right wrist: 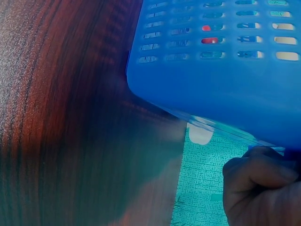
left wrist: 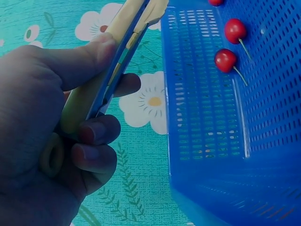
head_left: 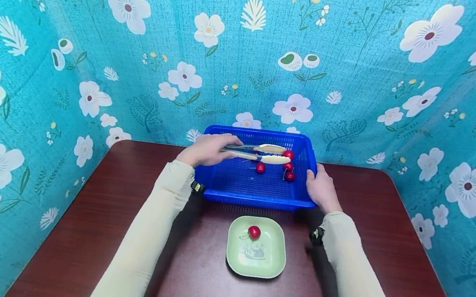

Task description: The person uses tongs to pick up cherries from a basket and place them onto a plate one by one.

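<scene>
In the head view my left hand [head_left: 205, 150] grips a pair of tongs [head_left: 276, 160] with cream tips and metal arms. They reach over a blue plastic basket [head_left: 253, 200], their tips overlapping a cherry [head_left: 288, 154]. Up close in the left wrist view, the left hand [left wrist: 28, 108] has thumb and fingers wrapped round the tongs [left wrist: 84, 101]. Other red cherries [head_left: 290, 176], some with stems, lie loose in the basket. My right hand [head_left: 323, 187] grips the basket's right rim; the right wrist view shows that hand [right wrist: 258, 186] at the basket wall [right wrist: 202, 87].
A pale green square plate [head_left: 269, 269] stands in front of the basket, holding one cherry [head_left: 254, 232]. Both rest on a dark wooden table [head_left: 87, 229]. A floral turquoise cloth [head_left: 238, 78] hangs behind and along both sides.
</scene>
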Available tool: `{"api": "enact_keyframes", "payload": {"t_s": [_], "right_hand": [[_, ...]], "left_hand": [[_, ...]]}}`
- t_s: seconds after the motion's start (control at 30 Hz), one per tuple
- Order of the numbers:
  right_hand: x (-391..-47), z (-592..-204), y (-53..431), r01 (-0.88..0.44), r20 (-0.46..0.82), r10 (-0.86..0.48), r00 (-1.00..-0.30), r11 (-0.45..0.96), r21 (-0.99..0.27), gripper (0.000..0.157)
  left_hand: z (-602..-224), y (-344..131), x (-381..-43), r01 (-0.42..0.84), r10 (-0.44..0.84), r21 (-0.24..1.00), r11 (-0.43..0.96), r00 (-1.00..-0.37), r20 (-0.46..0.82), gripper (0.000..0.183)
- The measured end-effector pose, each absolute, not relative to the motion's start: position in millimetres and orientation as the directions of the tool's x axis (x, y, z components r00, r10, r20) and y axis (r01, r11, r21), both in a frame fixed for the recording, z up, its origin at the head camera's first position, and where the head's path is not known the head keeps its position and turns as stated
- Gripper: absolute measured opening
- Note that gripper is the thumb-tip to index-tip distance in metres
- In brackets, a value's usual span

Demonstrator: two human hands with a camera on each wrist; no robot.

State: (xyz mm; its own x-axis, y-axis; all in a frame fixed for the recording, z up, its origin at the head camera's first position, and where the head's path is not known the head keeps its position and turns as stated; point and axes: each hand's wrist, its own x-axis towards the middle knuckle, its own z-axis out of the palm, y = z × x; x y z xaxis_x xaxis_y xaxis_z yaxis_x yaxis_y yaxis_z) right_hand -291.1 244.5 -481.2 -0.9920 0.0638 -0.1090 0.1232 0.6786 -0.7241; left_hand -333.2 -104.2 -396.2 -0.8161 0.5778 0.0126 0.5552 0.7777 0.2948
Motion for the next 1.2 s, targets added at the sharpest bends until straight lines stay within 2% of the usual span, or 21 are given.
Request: {"api": "enact_keyframes", "payload": {"t_s": [0.43,0.8,1.2], "right_hand": [[-289.7,-479.3,245.0,0.122,-0.103,0.068,-0.992,0.673,-0.729,0.057],[-288.0,-476.6,244.8,0.126,-0.112,0.063,-0.992,0.662,-0.739,0.057],[-289.1,-477.5,245.8,0.126,-0.113,0.063,-0.992,0.664,-0.737,0.057]], "left_hand": [[-394.0,-116.7,-319.7,0.562,0.585,0.342,0.753,-0.810,0.041,0.044],[-387.6,-125.6,-301.6,0.575,0.590,0.340,0.744,-0.804,0.069,0.044],[-388.8,-138.0,-280.9,0.632,0.629,0.307,0.711,-0.768,0.123,0.042]]}}
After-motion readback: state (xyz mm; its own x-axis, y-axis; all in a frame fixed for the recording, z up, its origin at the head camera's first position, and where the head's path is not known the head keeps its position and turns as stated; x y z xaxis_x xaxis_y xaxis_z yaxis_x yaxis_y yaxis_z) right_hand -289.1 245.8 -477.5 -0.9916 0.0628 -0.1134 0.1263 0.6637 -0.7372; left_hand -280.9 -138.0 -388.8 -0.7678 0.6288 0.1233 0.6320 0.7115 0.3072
